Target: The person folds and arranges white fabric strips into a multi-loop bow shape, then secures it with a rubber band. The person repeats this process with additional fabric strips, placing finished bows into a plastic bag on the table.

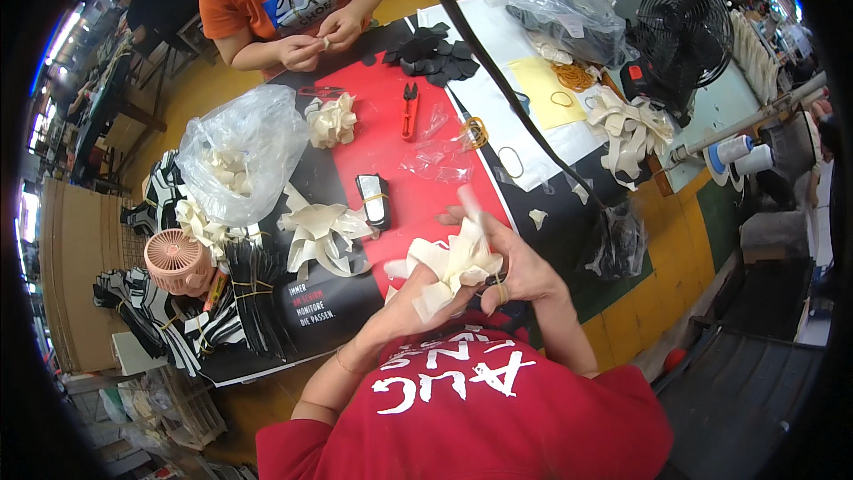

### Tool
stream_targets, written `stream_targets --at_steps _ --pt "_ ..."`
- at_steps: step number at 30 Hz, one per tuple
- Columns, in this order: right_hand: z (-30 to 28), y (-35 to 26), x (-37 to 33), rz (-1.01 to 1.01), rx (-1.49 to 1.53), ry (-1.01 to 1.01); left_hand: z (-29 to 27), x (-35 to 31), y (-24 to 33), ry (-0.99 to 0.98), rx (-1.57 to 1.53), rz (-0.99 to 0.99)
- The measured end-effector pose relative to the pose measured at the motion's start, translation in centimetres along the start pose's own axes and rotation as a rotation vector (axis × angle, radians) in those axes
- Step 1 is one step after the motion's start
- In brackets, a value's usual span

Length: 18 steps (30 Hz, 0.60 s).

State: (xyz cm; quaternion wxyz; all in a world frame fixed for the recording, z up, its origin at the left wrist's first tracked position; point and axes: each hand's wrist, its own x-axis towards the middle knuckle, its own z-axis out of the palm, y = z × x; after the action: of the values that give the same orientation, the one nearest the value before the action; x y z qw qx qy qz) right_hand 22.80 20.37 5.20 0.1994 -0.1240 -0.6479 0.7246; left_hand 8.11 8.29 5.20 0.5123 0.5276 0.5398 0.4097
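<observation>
- The left hand (404, 309) is half curled around the near left side of a bunch of cream pieces (458, 262).
- The right hand (526, 268), partly closed, grips the bunch's right side.
- The bunch is held above the near edge of the red-and-black table (378, 129).
- Left of it lie a banded black bundle (373, 200) and loose cream pieces (322, 229).
- Red snips (410, 116) lie farther away.
</observation>
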Motion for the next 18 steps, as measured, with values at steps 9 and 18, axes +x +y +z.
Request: stream_targets --at_steps 9,18 --pt "1.0 -5.6 3.6 -0.119 -0.892 -0.530 1.9 1.5 -0.2 0.199 0.457 0.466" --pt "-2.5 -2.5 3.8 -0.036 -0.411 -0.279 -1.0 0.1 0.8 0.024 -0.171 -0.296"
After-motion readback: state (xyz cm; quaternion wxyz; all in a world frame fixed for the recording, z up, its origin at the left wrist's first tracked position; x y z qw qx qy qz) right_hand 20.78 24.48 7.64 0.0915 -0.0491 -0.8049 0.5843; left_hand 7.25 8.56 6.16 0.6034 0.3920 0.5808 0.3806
